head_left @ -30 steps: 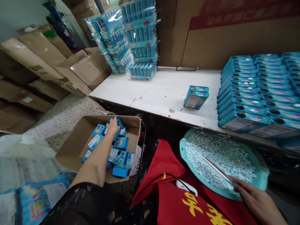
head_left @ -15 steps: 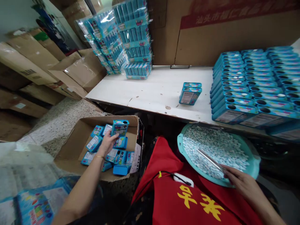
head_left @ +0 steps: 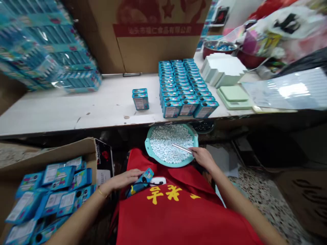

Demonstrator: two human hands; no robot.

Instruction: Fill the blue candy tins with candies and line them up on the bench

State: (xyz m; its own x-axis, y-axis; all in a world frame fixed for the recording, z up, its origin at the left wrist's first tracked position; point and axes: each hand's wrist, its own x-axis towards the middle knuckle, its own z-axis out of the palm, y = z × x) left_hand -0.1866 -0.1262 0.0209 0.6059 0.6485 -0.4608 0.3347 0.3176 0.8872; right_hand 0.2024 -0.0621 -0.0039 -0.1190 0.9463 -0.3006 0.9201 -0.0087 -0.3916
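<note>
My left hand (head_left: 130, 178) is closed on a small blue box (head_left: 144, 181), held tilted over the red apron (head_left: 178, 211). My right hand (head_left: 202, 157) grips a metal scoop (head_left: 182, 148), whose far end rests among the pale blue and white candies (head_left: 171, 139). They fill a round teal basin (head_left: 147, 144) close to the table's front edge. To my left, a cardboard box (head_left: 84, 144) holds several blue boxes (head_left: 62, 177) lying at different angles. Two blue boxes (head_left: 140, 99) stand together on the white table (head_left: 109, 109), with rows of many more (head_left: 178, 88) to their right.
Plastic-wrapped packs (head_left: 63, 51) are stacked at the back left, beside a large carton (head_left: 153, 51). At the right are white stacked cards (head_left: 224, 68), a green scale (head_left: 234, 96), a red bowl (head_left: 219, 49) and a plastic-covered sheet (head_left: 286, 90).
My left hand has moved from the cardboard box to above the apron, bringing a blue box along. The view has swung right. My right hand still has the scoop in the candies.
</note>
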